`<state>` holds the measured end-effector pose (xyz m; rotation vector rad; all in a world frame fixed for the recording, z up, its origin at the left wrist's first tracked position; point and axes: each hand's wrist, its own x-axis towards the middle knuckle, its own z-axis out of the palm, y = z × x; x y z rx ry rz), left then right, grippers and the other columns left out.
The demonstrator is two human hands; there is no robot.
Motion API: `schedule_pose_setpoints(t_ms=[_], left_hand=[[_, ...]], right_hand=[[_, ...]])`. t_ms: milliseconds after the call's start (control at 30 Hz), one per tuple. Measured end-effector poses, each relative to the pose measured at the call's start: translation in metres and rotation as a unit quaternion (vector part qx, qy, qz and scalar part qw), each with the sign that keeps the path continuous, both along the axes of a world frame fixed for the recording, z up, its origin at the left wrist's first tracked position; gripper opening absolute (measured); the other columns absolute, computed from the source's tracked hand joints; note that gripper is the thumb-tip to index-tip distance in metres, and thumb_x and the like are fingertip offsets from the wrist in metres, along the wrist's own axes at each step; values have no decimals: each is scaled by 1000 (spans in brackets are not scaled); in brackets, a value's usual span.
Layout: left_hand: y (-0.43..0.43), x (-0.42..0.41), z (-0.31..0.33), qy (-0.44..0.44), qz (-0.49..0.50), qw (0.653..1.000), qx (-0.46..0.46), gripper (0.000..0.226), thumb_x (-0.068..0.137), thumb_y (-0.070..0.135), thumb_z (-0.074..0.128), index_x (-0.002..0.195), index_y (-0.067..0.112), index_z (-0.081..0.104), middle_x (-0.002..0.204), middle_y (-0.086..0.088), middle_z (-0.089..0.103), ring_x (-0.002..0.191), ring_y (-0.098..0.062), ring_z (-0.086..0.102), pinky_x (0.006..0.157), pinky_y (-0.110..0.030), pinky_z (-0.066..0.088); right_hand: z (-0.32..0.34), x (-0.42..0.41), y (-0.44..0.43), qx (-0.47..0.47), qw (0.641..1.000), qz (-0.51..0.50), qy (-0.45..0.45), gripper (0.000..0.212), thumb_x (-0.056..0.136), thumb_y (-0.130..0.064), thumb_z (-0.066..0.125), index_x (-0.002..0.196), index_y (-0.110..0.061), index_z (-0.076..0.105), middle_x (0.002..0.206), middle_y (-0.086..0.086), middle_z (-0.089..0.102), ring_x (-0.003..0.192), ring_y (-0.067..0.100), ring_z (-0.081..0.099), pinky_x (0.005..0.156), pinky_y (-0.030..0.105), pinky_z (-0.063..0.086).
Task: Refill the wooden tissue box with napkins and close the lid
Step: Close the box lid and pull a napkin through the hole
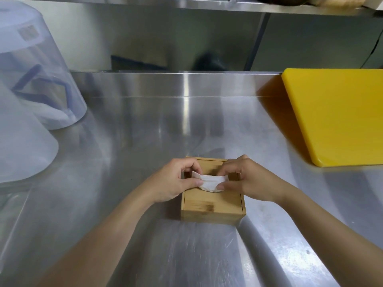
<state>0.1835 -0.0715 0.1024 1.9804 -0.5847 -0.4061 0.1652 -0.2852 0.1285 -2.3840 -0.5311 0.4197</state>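
Note:
A square wooden tissue box [213, 206] sits on the steel counter near the front middle, its lid flat on top. A white napkin [209, 182] sticks up out of the round opening in the lid. My left hand [176, 181] pinches the napkin's left end between thumb and fingers. My right hand [248, 179] pinches its right end. Both hands rest over the top of the box and hide its far corners.
A yellow cutting board [335, 114] lies at the right. Two upturned translucent plastic containers [39, 79] stand at the left, the nearer one [22, 146] by the counter's left edge. A steel wall and a shelf rise behind the counter [145, 125].

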Motion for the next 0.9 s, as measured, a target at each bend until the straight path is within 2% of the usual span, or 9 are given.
schedule_pose_setpoints(t_ms=[100, 267, 367, 467, 533, 600, 733, 800, 900], left_hand=[[-1, 1, 1, -7, 11, 1000, 2, 12, 80, 27, 66, 76, 36, 62, 81, 8, 64, 83, -24, 58, 80, -49, 47], [-2, -2, -5, -15, 39, 999, -22, 10, 79, 29, 65, 73, 37, 64, 76, 14, 64, 77, -8, 56, 78, -35, 47], [-3, -5, -5, -27, 42, 998, -37, 12, 79, 30, 61, 72, 40, 62, 75, 23, 62, 75, -1, 54, 74, -20, 42], [-6, -8, -5, -49, 52, 995, -64, 22, 81, 21, 64, 70, 41, 61, 74, 26, 63, 75, 2, 55, 73, -13, 40], [-9, -9, -4, -54, 56, 994, -78, 25, 81, 18, 65, 71, 41, 61, 74, 26, 64, 75, 2, 56, 73, -11, 40], [-13, -10, -3, -56, 54, 993, -83, 27, 81, 14, 65, 72, 38, 60, 72, 23, 63, 73, 2, 55, 71, -10, 40], [-15, -9, -3, -58, 64, 993, -76, 28, 84, 8, 62, 74, 34, 59, 73, 14, 61, 72, 2, 53, 69, -10, 40], [-13, -9, -5, -55, 64, 994, -70, 26, 86, 10, 61, 74, 33, 59, 73, 13, 60, 72, 0, 52, 69, -12, 40], [-12, -11, -7, -50, 77, 993, -73, 22, 87, 16, 58, 76, 35, 59, 74, 15, 61, 74, -1, 54, 70, -13, 40]], right_hand=[[-2, -7, 2, 8, 998, -15, -54, 5, 81, -19, 70, 85, -22, 72, 70, -27, 56, 78, -12, 43, 74, -1, 24], [-6, -15, 3, 40, 991, -67, -110, 7, 76, -14, 74, 83, -13, 74, 66, -26, 53, 79, -20, 42, 74, -1, 24], [-5, -17, 3, 79, 987, -88, -108, 5, 76, -12, 73, 78, -16, 75, 62, -27, 58, 81, -18, 44, 76, 1, 23], [-2, -13, -2, 146, 977, -127, -95, 12, 78, -10, 70, 72, -21, 72, 64, -21, 64, 80, -16, 51, 75, -3, 29], [3, -10, -5, 159, 979, -121, -52, 14, 76, -21, 73, 76, -33, 67, 77, -23, 66, 87, -9, 55, 80, 4, 35], [1, -11, -6, 104, 991, -74, -28, 20, 68, -37, 75, 85, -40, 64, 91, -23, 61, 95, -6, 51, 87, 11, 33], [-8, -12, -1, 103, 993, -54, -22, 17, 76, -15, 74, 83, -29, 67, 73, -16, 59, 67, 0, 51, 64, 10, 39], [-11, -11, -1, 113, 991, -71, -11, 24, 79, -12, 70, 75, -34, 62, 71, -10, 59, 63, 3, 48, 61, 15, 39], [-13, -9, -2, 154, 983, -96, 6, 30, 81, -10, 68, 67, -35, 61, 68, -12, 57, 61, 0, 47, 60, 10, 38]])
